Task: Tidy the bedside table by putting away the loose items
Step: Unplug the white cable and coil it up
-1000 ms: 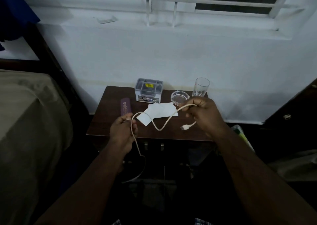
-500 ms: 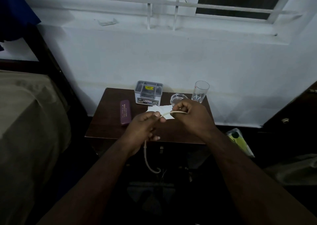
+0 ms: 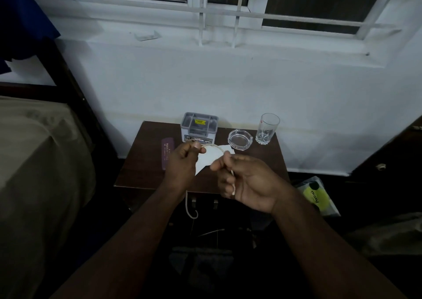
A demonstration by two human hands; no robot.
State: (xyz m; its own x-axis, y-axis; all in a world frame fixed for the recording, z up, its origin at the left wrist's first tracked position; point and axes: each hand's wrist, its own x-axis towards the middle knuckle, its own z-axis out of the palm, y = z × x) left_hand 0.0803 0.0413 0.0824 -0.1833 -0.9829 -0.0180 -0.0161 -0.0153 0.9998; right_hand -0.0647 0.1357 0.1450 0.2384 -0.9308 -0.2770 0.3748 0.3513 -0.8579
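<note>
A cream charging cable (image 3: 213, 147) arcs between my two hands above the dark wooden bedside table (image 3: 141, 161). My left hand (image 3: 182, 164) pinches one part of it, and a tail of cable hangs below that hand past the table's front edge. My right hand (image 3: 246, 182) is closed around folded loops of the same cable, its plug end showing in the palm. On the table lie a white paper (image 3: 209, 159) under my hands, a purple case (image 3: 167, 153) at the left, a grey tin box (image 3: 199, 127), a glass ashtray (image 3: 240, 139) and a drinking glass (image 3: 267, 128).
A bed with an olive cover (image 3: 41, 161) stands at the left. The white wall and window sill rise behind the table. A bag with a yellow-green label (image 3: 317, 197) lies on the floor at the right, beside dark furniture (image 3: 392, 161).
My hands came together, then drew slightly apart. The long loop of cable has been gathered into my right hand, and the tail hanging under my left hand is shorter.
</note>
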